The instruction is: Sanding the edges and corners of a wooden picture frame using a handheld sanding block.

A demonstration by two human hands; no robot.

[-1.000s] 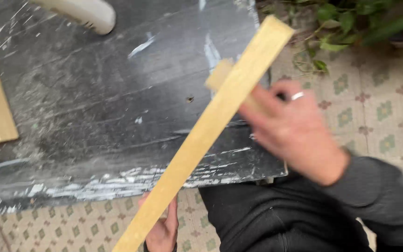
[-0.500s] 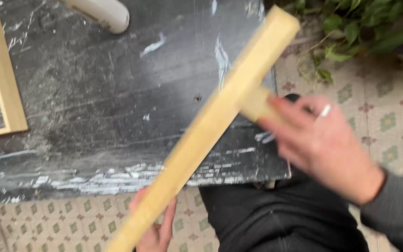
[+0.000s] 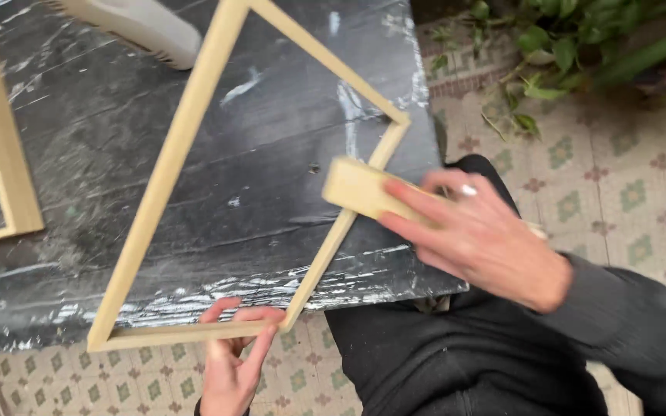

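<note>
Left hand [image 3: 233, 362] pinches wooden frame [image 3: 165, 166] steady; right hand [image 3: 475, 231] grips sanding block [image 3: 360, 190], best kept flat on the edge

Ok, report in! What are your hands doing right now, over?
Left hand grips wooden frame at bottom rail. Right hand presses sanding block on frame's side. Nothing in the way.

Makeshift home workshop, likely patio or courtyard. Shown by: patterned floor tiles [image 3: 626, 192] at right and near edge; leafy green plants [image 3: 572, 54] at far right; black worktable [image 3: 79, 192] streaked with white paint; bare wooden frame [image 3: 171, 162] worked over it, second wooden frame [image 3: 1, 146] laid at left; white tool [image 3: 136, 27] at far edge.
</note>
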